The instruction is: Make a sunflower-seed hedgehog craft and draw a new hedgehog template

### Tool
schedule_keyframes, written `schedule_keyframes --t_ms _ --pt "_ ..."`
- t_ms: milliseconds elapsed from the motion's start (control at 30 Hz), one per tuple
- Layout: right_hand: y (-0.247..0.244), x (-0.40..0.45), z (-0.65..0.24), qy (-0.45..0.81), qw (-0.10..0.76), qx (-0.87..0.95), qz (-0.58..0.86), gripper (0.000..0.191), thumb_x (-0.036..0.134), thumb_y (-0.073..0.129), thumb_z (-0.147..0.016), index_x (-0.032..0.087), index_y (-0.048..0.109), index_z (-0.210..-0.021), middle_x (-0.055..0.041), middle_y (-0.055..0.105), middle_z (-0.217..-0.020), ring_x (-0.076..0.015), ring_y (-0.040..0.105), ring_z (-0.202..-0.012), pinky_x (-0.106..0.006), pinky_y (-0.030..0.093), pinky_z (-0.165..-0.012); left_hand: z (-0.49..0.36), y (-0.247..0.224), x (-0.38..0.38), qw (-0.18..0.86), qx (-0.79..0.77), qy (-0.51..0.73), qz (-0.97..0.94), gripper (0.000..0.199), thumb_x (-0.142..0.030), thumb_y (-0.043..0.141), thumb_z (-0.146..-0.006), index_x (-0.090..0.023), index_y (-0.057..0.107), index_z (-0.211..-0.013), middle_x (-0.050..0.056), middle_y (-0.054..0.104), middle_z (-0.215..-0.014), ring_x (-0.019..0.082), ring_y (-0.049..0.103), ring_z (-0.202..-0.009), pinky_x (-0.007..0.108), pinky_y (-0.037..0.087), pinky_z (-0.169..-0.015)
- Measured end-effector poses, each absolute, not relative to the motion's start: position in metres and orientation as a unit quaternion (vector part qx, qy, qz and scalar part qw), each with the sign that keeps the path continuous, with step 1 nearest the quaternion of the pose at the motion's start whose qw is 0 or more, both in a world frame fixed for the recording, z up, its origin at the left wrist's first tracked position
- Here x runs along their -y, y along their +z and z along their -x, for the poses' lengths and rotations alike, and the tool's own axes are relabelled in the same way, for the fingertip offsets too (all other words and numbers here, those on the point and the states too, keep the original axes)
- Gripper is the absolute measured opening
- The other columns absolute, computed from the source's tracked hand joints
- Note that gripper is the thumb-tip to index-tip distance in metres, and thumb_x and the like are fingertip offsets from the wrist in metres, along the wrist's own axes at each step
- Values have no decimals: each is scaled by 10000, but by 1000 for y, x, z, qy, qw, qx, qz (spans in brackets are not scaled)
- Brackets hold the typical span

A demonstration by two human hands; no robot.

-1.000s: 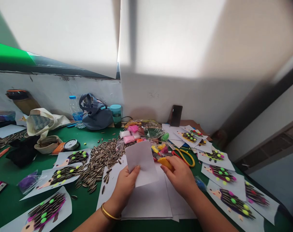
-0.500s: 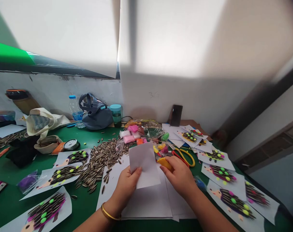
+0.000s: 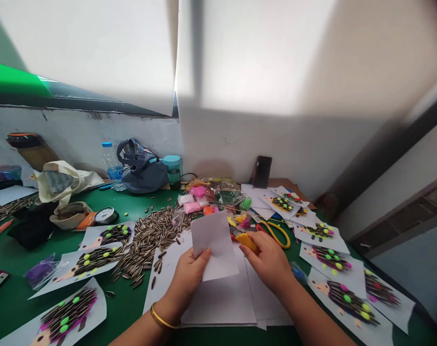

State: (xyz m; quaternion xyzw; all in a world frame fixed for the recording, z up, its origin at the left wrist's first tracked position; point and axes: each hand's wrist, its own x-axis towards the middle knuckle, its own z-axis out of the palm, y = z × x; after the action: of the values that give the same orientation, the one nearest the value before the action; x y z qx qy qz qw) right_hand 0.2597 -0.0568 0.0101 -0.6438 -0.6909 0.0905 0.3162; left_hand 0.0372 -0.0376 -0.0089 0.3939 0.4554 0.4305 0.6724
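My left hand [image 3: 190, 274] pinches a small white paper sheet [image 3: 214, 247] near its lower left edge, thumb on top, tilted up above the desk. My right hand [image 3: 269, 262] is closed round a yellow-handled tool [image 3: 248, 241] just beyond the sheet's right edge. The tool's front is dark and partly hidden behind the sheet, so its exact kind is unclear. Below both hands lies a stack of larger white paper [image 3: 222, 307]. Scissors [image 3: 276, 234] with red and yellow handles rest just past my right hand.
Sunflower seeds [image 3: 144, 242] are heaped left of the paper. Finished hedgehog pictures [image 3: 348, 298] lie along the right, and others [image 3: 72, 312] on the left. Bagged coloured clay [image 3: 199, 197], a phone [image 3: 262, 172], a blue bag [image 3: 144, 173] and a bottle [image 3: 112, 166] stand along the wall.
Almost nothing differs. The sheet and both hands keep nearly the same place, with only a very slight shift of the whole view.
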Motion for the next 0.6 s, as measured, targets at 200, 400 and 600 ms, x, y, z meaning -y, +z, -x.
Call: schedule_keyframes --t_ms 200,400,600 --pt "9 57 -259 84 320 695 639 305 410 560 -911 207 638 -1125 -99 659 -1055 -270 613 -962 -394 505 -813 -40 -8 38 675 -463 415 -396 527 -495 790 -652 -118 703 -1010 59 735 -743 218 660 -649 268 475 -554" --pt "12 58 -259 78 313 688 650 301 392 572 -904 208 645 -1130 -90 665 -1064 -263 614 -969 -385 504 -801 -40 -7 40 674 -464 415 -397 519 -487 776 -678 -115 689 -1029 68 743 -781 219 667 -676 277 490 -591" --pt "9 56 -262 71 309 691 649 292 395 569 -901 209 644 -1114 -89 668 -1042 -268 615 -958 -391 493 -791 -40 -8 39 675 -460 420 -396 524 -505 771 -676 -108 693 -1009 79 747 -787 224 669 -676 276 484 -586"
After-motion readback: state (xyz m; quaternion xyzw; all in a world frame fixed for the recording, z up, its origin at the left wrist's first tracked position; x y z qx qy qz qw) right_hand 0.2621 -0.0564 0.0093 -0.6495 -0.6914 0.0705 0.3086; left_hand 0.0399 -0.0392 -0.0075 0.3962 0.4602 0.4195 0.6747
